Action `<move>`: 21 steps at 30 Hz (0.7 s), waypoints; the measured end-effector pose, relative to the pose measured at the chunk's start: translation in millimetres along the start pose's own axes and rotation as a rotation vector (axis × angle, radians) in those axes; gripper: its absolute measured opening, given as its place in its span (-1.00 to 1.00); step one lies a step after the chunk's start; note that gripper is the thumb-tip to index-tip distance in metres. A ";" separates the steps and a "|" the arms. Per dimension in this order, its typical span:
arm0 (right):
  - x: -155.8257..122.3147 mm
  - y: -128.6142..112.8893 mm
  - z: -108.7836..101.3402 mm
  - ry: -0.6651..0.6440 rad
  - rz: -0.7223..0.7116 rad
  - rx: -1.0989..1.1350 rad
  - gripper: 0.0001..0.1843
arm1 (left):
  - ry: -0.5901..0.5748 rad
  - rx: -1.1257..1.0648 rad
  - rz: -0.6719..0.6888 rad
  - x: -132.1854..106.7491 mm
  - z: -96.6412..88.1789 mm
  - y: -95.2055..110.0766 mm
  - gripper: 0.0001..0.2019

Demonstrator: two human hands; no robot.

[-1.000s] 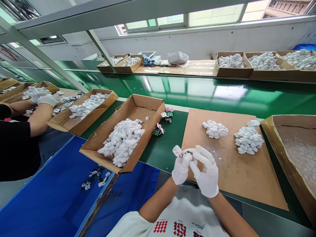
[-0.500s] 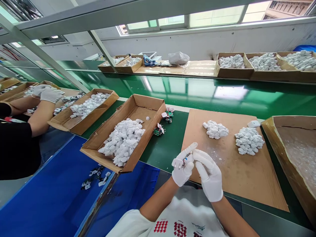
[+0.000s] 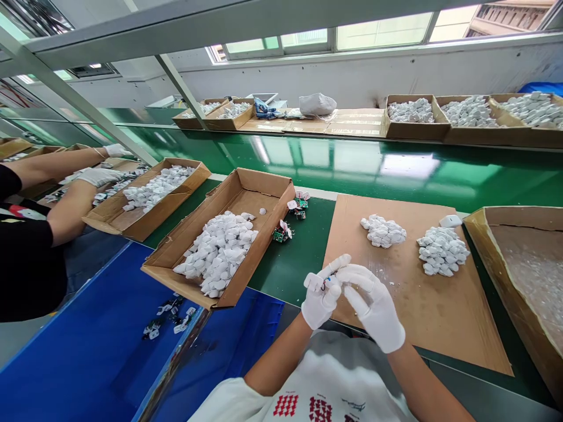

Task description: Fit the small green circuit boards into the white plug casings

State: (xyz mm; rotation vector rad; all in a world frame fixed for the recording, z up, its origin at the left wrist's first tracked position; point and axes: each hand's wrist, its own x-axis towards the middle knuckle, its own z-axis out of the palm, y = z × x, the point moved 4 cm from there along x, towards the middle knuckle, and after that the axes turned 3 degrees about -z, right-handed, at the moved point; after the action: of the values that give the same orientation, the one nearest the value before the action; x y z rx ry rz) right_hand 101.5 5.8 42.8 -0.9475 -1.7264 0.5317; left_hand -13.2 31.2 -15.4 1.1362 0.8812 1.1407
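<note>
Factory work area, a long green workbench (image 3: 290, 269) running beneath a metal shelf frame (image 3: 176, 88), with a second bench beyond. Nearest the camera, the person's white printed shirt (image 3: 299, 381) shows at the bottom of the view. Both hands wear white gloves. The left hand (image 3: 320, 302) has its fingers closed around a small white part (image 3: 314, 282) with a thin dark wire at one end, held just above the near edge of a brown cardboard sheet (image 3: 422, 316). The right hand (image 3: 373, 308) is held close beside it, its fingers extended and partly open, tips at the part; a firm grip by this hand cannot be confirmed. On the sheet lie two heaps of white pieces (image 3: 383, 231) (image 3: 442, 251) and one loose white piece (image 3: 450, 221). A plastic-lined cardboard tray (image 3: 512, 258) stands at the sheet's far right. To the left, an open cardboard box (image 3: 215, 252) holds a large pile of white pieces, with small green circuit boards (image 3: 281, 233) beside it on the bench. Loose small parts (image 3: 165, 319) lie on a blue surface (image 3: 88, 346) below the box. Further left, a co-worker (image 3: 26, 264) reaches both gloved hands (image 3: 99, 176) toward another box of white pieces (image 3: 158, 187). Along the far bench stand more filled boxes (image 3: 416, 117) and a white bag (image 3: 317, 104), under windows (image 3: 382, 29).
</note>
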 end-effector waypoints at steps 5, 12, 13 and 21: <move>-4.4 -1.4 2.8 0.058 -0.100 -0.166 -0.57 | -0.062 -0.061 -0.047 7.3 -3.4 -4.0 -0.45; 5.1 5.6 -1.3 0.052 -0.271 -0.345 -0.62 | -0.123 -0.047 -0.161 6.0 -1.3 -10.5 -0.41; 6.8 7.1 -1.2 0.017 -0.259 -0.310 -0.63 | -0.132 -0.052 -0.184 6.3 -0.4 -12.4 -0.40; 5.3 17.5 -2.9 -0.184 -0.010 -0.010 -0.66 | -0.263 -0.162 -0.318 7.4 7.7 -12.2 -0.39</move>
State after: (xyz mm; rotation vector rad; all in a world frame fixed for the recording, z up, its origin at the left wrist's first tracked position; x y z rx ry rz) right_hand 109.4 20.1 34.1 -0.9198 -1.8988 0.6206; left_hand -1.5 36.4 -25.4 0.9471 0.7194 0.7666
